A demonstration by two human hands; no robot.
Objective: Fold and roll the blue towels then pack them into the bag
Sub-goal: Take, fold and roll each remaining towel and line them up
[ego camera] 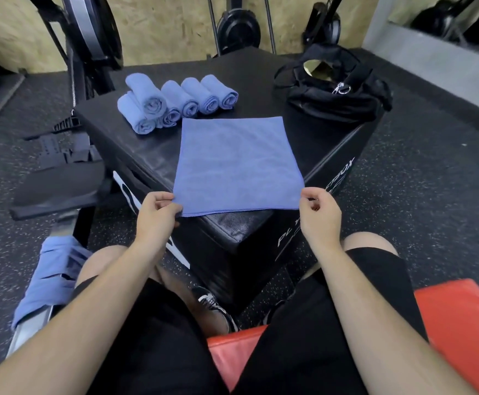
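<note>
A blue towel (237, 165) lies spread flat on the black plyo box (326, 143). My left hand (157, 213) pinches its near left corner and my right hand (318, 213) pinches its near right corner, both at the box's front edge. Several rolled blue towels (172, 102) lie in a row and a small pile at the box's far left. The black bag (338, 86) sits open at the far right corner of the box. More unrolled blue towels (51, 276) hang over a rail at my lower left.
I sit on a red pad (457, 326) with my knees against the box. A rowing machine's rail and footrests (58, 155) stand to the left. Weight plates and bars (238, 27) lean on the wooden wall behind. Rubber floor surrounds the box.
</note>
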